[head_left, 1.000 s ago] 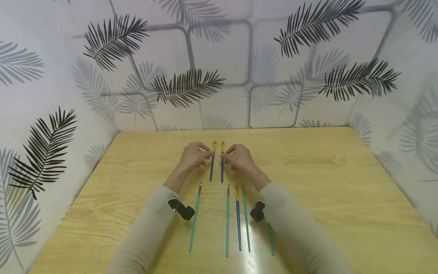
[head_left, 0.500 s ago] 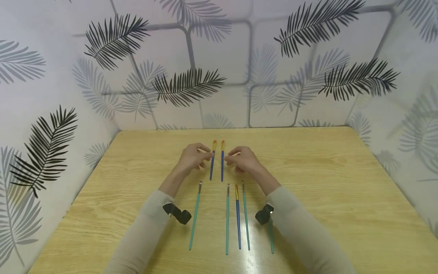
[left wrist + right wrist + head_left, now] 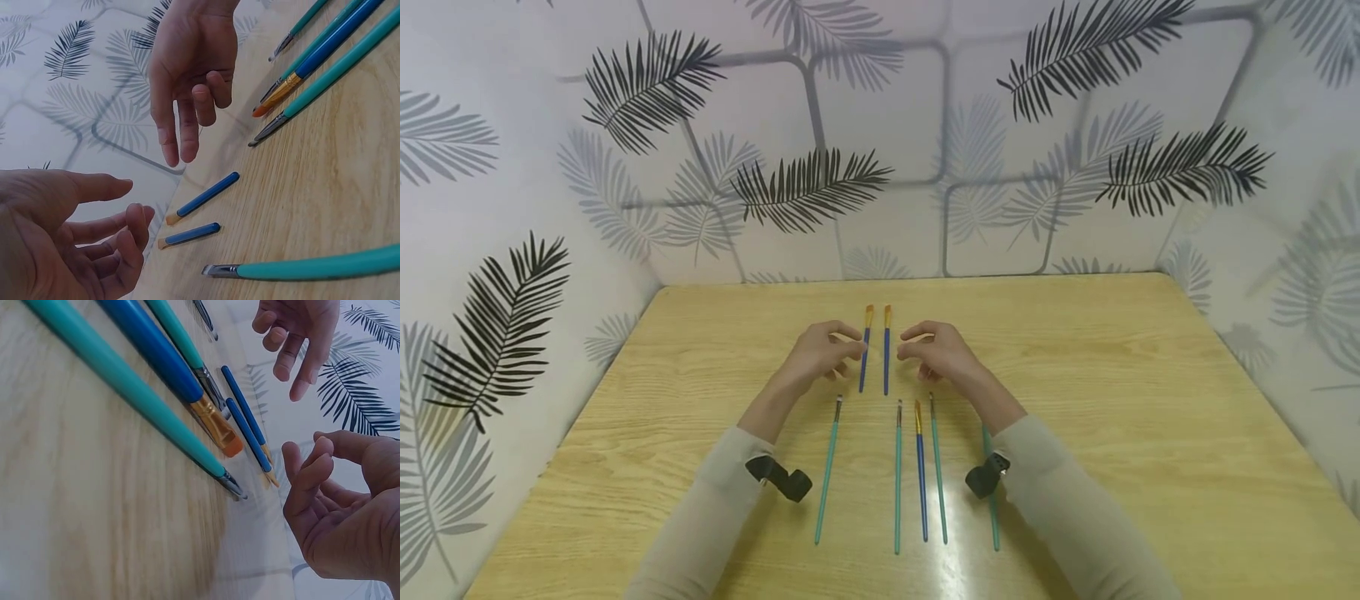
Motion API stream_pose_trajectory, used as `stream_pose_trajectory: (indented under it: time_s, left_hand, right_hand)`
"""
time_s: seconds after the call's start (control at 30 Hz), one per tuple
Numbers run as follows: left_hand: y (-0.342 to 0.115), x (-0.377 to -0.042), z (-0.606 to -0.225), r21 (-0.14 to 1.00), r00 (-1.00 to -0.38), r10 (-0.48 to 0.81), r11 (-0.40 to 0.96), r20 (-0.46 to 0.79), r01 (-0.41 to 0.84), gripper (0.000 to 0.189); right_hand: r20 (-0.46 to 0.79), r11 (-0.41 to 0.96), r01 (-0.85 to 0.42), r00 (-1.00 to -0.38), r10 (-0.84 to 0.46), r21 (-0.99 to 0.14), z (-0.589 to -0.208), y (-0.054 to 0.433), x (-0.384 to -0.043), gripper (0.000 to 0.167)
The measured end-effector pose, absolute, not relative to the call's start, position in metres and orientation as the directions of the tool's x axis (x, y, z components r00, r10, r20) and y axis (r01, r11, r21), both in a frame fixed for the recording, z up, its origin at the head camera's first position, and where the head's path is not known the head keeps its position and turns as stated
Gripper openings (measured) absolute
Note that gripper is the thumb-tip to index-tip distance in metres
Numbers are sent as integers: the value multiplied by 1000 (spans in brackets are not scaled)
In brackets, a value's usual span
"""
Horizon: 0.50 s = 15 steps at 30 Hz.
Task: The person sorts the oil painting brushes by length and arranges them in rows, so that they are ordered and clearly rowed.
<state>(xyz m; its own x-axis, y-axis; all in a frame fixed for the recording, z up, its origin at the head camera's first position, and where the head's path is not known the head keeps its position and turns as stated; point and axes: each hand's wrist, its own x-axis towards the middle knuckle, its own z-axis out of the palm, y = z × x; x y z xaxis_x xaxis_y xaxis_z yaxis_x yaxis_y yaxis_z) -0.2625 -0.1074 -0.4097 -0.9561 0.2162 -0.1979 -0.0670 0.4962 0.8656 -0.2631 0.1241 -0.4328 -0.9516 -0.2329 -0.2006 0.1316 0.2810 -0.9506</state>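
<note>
Two blue paintbrushes with orange-gold tips lie side by side on the table, a left blue brush (image 3: 863, 367) and a right blue brush (image 3: 887, 358). My left hand (image 3: 820, 352) hovers at the left one, a fingertip overlapping its handle in the head view; the left wrist view shows no brush in its loosely bent fingers. To the right of the pair, my right hand (image 3: 942, 353) is apart from the brushes, fingers loosely bent and holding nothing. Nearer to me lie a blue brush (image 3: 922, 487) and several teal brushes (image 3: 898, 487).
One teal brush (image 3: 828, 475) lies alone on the left, near my left forearm. Another teal brush (image 3: 994, 517) is partly covered by my right wrist and its black camera (image 3: 987, 477). A leaf-patterned wall covering (image 3: 880, 225) rises behind the wooden table (image 3: 1150, 375).
My right hand has let go of the right blue brush and moved away to the right. The left hand has loosened and drawn slightly back toward me. The brushes stay in place.
</note>
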Motion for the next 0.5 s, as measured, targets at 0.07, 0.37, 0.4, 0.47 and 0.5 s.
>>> stream_pose_trajectory:
  time_s: [0.07,0.37,0.4,0.47,0.5]
  left_hand:
    - [-107,-262,-409,871,-954,225,487,-197,-65,36]
    - [-108,-255,-406,885,-945,252,461,-206,-70,42]
    - [-108,-254,-406,886,-945,254,458,-206,-70,42]
    - [-108,-253,-407,888,-944,259,454,-202,-66,43]
    - [-109,-253,-407,890,-944,262,451,-200,-63,44]
  right_hand:
    - [-189,267,123,-954,-235,-956,-434,125,-263,44]
    - [-191,256,125,-949,-250,-959,-433,130,-256,47]
    - [-193,253,128,-948,-252,-959,-433,131,-255,47]
    - [-194,251,128,-947,-258,-960,-434,132,-253,48]
    - [-191,251,125,-946,-262,-960,-435,133,-252,48]
